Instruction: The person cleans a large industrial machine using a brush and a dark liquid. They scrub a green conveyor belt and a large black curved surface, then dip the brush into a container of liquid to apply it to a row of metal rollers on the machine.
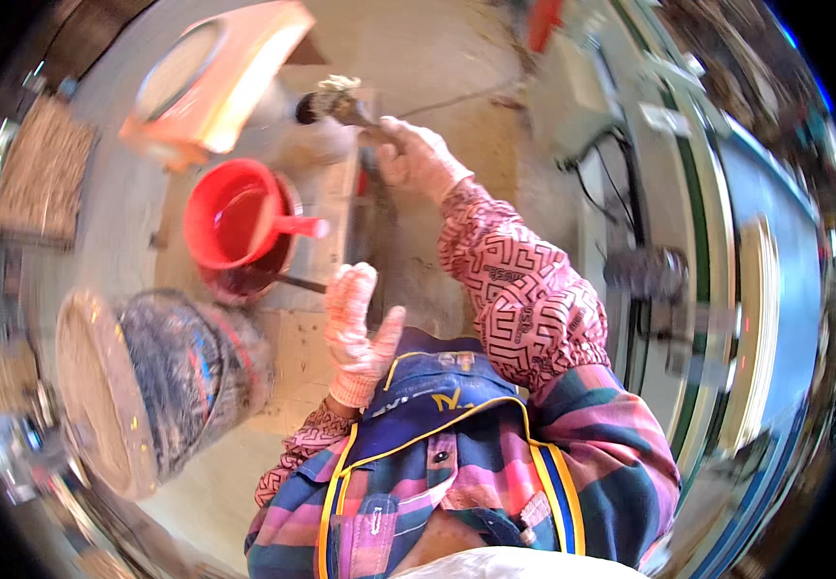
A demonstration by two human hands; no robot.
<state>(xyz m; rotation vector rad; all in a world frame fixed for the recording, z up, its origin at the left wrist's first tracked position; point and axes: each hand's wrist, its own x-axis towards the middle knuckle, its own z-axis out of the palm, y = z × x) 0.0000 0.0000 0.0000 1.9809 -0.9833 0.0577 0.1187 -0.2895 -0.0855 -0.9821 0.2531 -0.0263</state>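
Observation:
My right hand (416,159), in a pale pinkish glove, reaches forward and grips the handle of a brush-like tool (339,102). Its dark head carries a pale, clumped top and points left; blur hides finer detail. My left hand (352,333), gloved too, is held up in front of the apron (447,391), fingers stretched and thumb apart. Beside its fingertips ends a dark rod (300,283) that runs to a container of dark red liquid (244,280). A red plastic dipper (213,217) sits over that container, its handle toward the right.
A large stained bucket (181,367) with a caked pale lid stands at left. Beyond the dipper is an orange box-shaped object (220,82) with a round opening. Along the right runs a long green-grey machine (674,164) with black cables and a stack of pale boards (754,333).

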